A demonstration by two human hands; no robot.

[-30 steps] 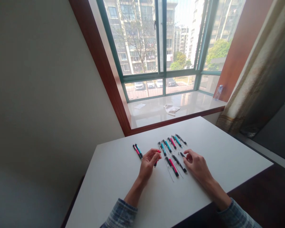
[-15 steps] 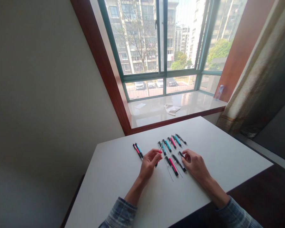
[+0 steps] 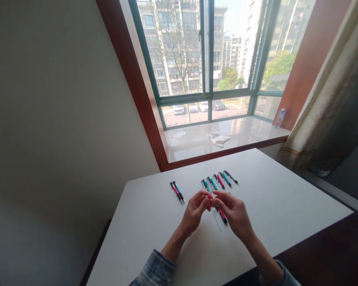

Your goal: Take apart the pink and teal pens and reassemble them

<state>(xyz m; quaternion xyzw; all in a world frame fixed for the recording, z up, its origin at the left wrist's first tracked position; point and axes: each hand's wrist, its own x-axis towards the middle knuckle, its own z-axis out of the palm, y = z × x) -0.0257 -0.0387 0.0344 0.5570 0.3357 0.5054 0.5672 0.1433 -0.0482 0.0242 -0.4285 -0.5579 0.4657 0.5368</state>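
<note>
Sleeves (image 3: 159,267): blue plaid on the left forearm, dark blue at the right wrist.
Surface (image 3: 146,234): white, running from under both forearms back to the sill.
Left hand (image 3: 197,208): fingers curled nearly closed, thumb and fingertips pinching a small red piece (image 3: 209,196).
Right hand (image 3: 232,207): thumb and fingers bent inward, tips close together right beside the red piece; whether they grip anything, I cannot tell.
Red piece: above the surface, between the two sets of fingertips, mostly hidden by them.
Pink barrel (image 3: 222,216): on the surface below the hands, its upper part covered by the right hand.
Refill (image 3: 217,221): thin and pale, lying just left of the pink barrel.
Pens (image 3: 178,192): two, one red and black, one blue and black, side by side left of the left hand.
Row of parts (image 3: 221,182): slanted blue, pink and black pieces behind the hands, the nearer ones partly covered.
Sill: white cloth (image 3: 219,139) in the middle, paper (image 3: 179,135) to its left, clear bottle (image 3: 280,118) at the right end.
Window: cars, trees and tall buildings outside.
</note>
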